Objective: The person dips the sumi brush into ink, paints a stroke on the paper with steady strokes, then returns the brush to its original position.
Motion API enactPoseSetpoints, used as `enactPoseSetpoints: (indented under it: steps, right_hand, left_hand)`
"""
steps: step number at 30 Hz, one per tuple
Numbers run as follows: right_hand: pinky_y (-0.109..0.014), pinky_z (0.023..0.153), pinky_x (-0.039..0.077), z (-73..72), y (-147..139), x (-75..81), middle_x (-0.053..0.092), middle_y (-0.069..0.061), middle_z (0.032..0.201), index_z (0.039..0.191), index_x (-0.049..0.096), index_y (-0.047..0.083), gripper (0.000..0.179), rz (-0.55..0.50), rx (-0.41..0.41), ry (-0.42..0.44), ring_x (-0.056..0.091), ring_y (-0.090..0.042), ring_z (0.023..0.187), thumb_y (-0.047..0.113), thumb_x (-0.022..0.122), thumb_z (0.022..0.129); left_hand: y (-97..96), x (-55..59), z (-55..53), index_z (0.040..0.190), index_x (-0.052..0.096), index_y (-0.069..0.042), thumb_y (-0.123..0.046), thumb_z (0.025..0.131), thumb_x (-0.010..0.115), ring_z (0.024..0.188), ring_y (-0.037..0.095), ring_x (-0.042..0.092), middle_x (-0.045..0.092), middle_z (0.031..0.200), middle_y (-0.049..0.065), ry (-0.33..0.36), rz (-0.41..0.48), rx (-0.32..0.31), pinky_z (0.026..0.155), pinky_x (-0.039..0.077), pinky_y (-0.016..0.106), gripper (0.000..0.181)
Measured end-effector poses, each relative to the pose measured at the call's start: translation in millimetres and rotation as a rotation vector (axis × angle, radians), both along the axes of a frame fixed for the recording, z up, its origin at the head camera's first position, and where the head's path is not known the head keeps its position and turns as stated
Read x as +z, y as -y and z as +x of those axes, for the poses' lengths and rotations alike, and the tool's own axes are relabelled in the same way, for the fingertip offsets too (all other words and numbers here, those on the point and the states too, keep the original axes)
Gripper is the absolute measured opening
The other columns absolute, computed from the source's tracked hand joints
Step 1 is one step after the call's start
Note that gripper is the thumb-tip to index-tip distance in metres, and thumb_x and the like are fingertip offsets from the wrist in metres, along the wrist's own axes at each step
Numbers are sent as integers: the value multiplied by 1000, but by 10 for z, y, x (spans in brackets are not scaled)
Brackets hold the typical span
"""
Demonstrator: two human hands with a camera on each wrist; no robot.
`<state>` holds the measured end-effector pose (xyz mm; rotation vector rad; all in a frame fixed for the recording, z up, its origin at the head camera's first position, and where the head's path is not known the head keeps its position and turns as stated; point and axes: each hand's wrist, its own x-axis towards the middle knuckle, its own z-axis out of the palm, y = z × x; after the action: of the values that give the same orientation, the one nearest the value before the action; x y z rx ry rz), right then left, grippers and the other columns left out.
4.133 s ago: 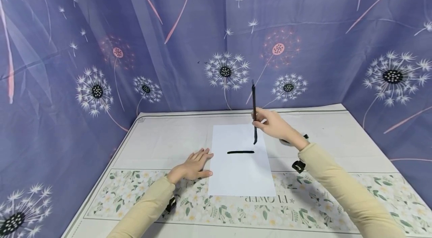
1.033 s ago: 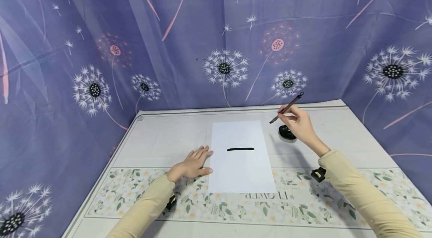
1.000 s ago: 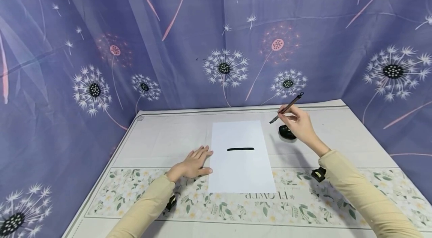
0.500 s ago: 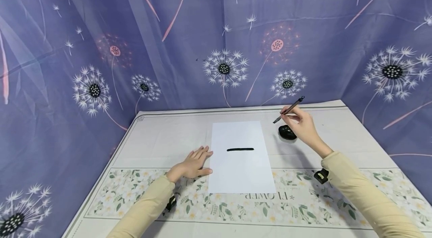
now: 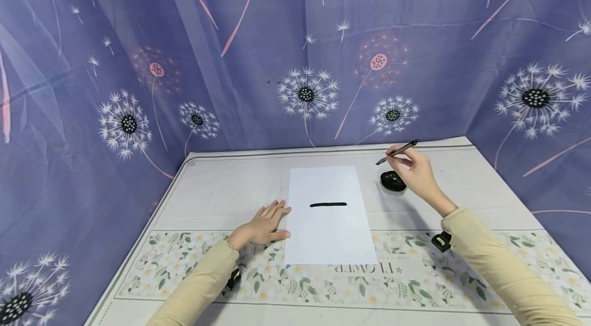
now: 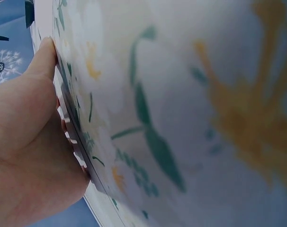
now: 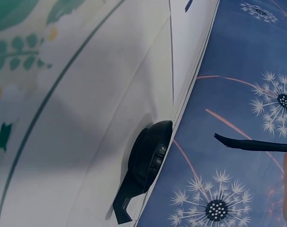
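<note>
My right hand [image 5: 416, 173] pinches an ink brush [image 5: 400, 149] between thumb and fingers, its shaft slanted and its dark tip pointing left. The right wrist view shows the bristle end of the brush [image 7: 252, 144] in the air, apart from a black ink dish [image 7: 146, 158] with a short handle. In the head view that dish [image 5: 392, 182] stands on the table just under my right hand. A white sheet of paper [image 5: 330, 236] bears one thick black horizontal stroke [image 5: 328, 205]. My left hand [image 5: 263, 226] lies flat, fingers spread, fingertips at the paper's left edge.
A white cloth with a flowered band [image 5: 194, 264] and printed lettering covers the table. Purple curtains [image 5: 249, 95] with dandelion prints hang close behind and along both sides. A black wrist device [image 5: 441, 241] sits under the right sleeve.
From above the paper, my right hand has moved right with the brush to beside the ink dish, then drifted slightly right while the brush tilted flatter. My left hand has stayed put.
</note>
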<state>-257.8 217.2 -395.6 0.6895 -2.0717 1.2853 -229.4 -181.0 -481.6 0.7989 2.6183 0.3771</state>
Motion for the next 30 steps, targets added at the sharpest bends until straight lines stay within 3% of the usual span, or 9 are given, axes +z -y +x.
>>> enactPoseSetpoints:
  steps: [3, 7, 9, 15, 19, 25, 30]
  right_hand:
    - [-16, 84, 54, -7, -12, -4, 66, -8, 99, 97, 63, -11, 17, 3, 0, -18, 66, -9, 97, -18, 62, 82]
    - [-15, 84, 54, -5, -24, -15, 65, 3, 100, 97, 64, -10, 18, 7, -7, -26, 67, -11, 95, -19, 62, 82]
    - [-15, 84, 54, 1, -27, -20, 65, 3, 101, 97, 65, -9, 20, 0, -3, -25, 66, -7, 95, -20, 62, 81]
    - [-12, 84, 53, 1, -58, -40, 64, -30, 98, 98, 64, -12, 22, 17, 32, -46, 60, 9, 97, -23, 60, 79]
    - [-8, 84, 51, -63, -125, -124, 66, -26, 97, 98, 65, -13, 22, 73, 24, -66, 60, 12, 93, -23, 61, 79]
    - [-3, 81, 47, -196, -253, -307, 70, -13, 94, 96, 70, 1, 27, 159, -43, -98, 61, 5, 88, -18, 67, 77]
    - [-4, 84, 48, -224, -301, -354, 70, -10, 96, 96, 70, 4, 30, 200, -10, -131, 59, 8, 93, -19, 68, 76]
  left_hand:
    - [-1, -8, -4, 153, 18, -9, -45, 100, 47, 150, 38, 4, 5, 162, 19, -3, 2, 1, 119, 9, 60, 70]
    - [3, -10, -2, 153, 19, -9, -45, 100, 47, 150, 38, 4, 5, 162, 19, -1, 12, 1, 119, 9, 60, 70]
    - [10, -11, 4, 153, 19, -8, -46, 100, 46, 150, 39, 4, 5, 162, 20, -4, 19, -6, 119, 8, 61, 70]
    - [29, -14, 18, 152, 20, -6, -50, 100, 45, 149, 41, 4, 6, 161, 22, -15, 47, -22, 118, 7, 62, 72]
    - [33, -21, 19, 152, 20, -6, -51, 100, 44, 149, 41, 4, 5, 161, 22, -13, 49, -24, 118, 7, 62, 73]
    - [34, -28, 5, 153, 19, -7, -48, 100, 45, 150, 40, 4, 5, 162, 20, -11, 31, -16, 119, 8, 61, 71]
    - [14, -20, -2, 153, 18, -9, -46, 100, 46, 150, 38, 3, 4, 162, 19, -2, 12, -3, 119, 8, 60, 70]
